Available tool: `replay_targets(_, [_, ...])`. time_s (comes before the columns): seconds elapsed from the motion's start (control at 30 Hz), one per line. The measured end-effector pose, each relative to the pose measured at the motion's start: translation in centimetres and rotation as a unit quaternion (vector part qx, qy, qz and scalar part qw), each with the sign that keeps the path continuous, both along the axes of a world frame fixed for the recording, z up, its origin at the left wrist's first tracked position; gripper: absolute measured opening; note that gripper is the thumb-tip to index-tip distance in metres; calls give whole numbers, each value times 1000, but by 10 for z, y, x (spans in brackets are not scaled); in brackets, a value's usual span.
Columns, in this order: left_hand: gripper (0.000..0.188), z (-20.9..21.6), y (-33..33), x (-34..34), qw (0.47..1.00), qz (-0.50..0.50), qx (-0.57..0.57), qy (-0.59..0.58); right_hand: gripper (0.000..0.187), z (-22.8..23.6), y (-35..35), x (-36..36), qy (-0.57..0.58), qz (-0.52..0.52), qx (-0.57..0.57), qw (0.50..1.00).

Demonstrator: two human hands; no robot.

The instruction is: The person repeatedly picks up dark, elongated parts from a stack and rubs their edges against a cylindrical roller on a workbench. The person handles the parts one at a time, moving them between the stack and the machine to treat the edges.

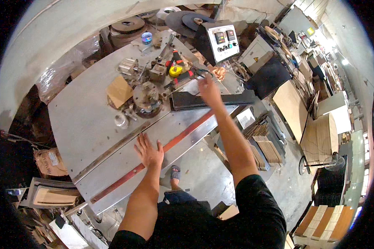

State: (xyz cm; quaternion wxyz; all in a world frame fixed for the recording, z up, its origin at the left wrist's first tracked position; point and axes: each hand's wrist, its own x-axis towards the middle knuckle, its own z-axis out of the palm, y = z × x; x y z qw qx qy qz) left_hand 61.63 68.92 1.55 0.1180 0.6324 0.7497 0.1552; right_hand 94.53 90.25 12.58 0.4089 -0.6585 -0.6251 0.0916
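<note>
My left hand (149, 152) lies flat on the metal table (91, 112), its fingers spread, beside the long red strip (153, 155). Farther off, my right hand (208, 89) reaches over a stack of black edge strips (187, 101). Its fingers are curled at a thin dark object (202, 72), blurred and partly covered, whose kind I cannot make out. Just left of that hand lie a yellow tape measure (175, 71) and red-and-black handled pliers (176, 57). A round metal machine head (146, 97) stands between the two hands' reach, left of the black strips.
A control box (223, 42) with dials and buttons stands at the back. A wooden square (119, 91) and a clear cup (120, 120) sit on the table's left half. Stacked thin boards (266, 147) stand on the floor to the right, near a pedestal fan (332, 163).
</note>
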Motion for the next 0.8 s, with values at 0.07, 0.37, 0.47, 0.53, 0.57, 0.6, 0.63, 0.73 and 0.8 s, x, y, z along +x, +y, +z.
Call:
replay_targets(0.07, [76,4,4,12,999,18,-15,41,68,12,70,62,-16,-50,-17,998])
replay_targets(0.37, [73,3,6,9,996,17,1,92,98,47,211,98,-43,-127,-123,983])
replay_targets(0.47, [75,-2,8,11,996,5,7,92,94,31,221,127,-61,-112,-101,987])
replay_targets(0.53, [77,-8,8,8,996,-2,16,90,91,36,226,144,6,-65,-120,991])
replay_targets(0.57, [78,-10,9,6,996,-1,21,89,88,43,224,144,43,-39,-136,989])
replay_targets(0.6, [79,-12,8,6,996,-1,26,89,86,51,220,146,79,-17,-153,985])
replay_targets(0.63, [80,-9,5,6,996,11,11,91,84,66,209,128,100,20,-178,979])
replay_targets(0.73, [82,-4,7,7,996,5,-17,85,76,39,170,125,18,13,-82,996])
replay_targets(0.8, [82,-6,7,7,997,0,-13,79,62,37,112,98,48,45,-98,993])
